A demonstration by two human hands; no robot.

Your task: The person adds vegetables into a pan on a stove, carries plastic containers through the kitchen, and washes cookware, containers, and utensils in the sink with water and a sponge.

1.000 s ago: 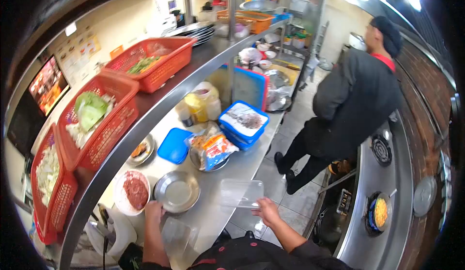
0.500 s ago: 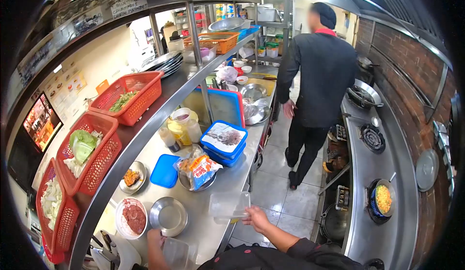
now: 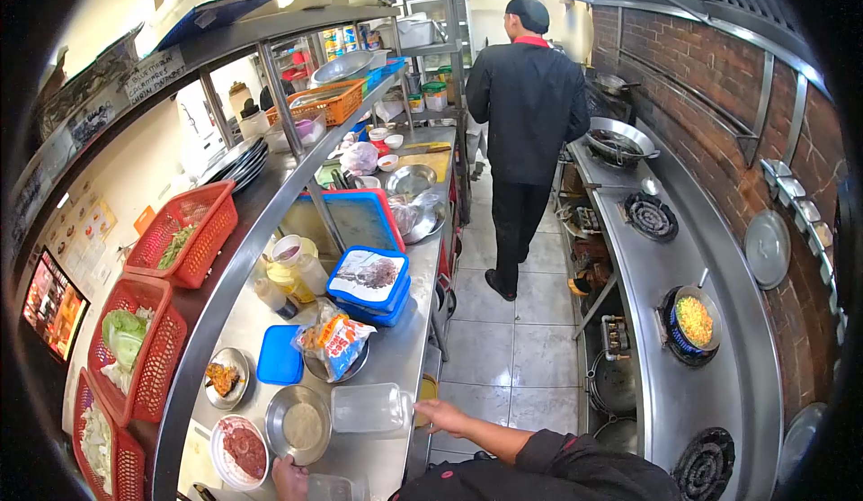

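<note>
My left hand (image 3: 289,478) is at the lower left, its fingers closed at the near rim of a shallow metal bowl (image 3: 299,425). Just right of that hand is a clear plastic container (image 3: 331,488), cut off by my body and the frame edge. Another clear rectangular container (image 3: 367,409) lies on the steel counter beside the bowl. My right hand (image 3: 442,416) reaches to its right end, fingers stretched out at the counter's edge; whether they touch it is hard to tell. A white bowl of raw ground meat (image 3: 243,451) stands left of the metal bowl.
A bagged packet (image 3: 334,344), a blue lid (image 3: 281,354) and stacked blue-lidded tubs (image 3: 369,281) are farther up the counter. Red baskets (image 3: 144,348) line the shelf. Right, a pan of yellow food (image 3: 692,321) sits over a blue flame. A co-worker (image 3: 526,123) stands in the aisle.
My right hand's container has moved left onto the counter beside the metal bowl. The metal bowl has shifted slightly away from me. The co-worker has walked farther up the aisle, and the view has turned.
</note>
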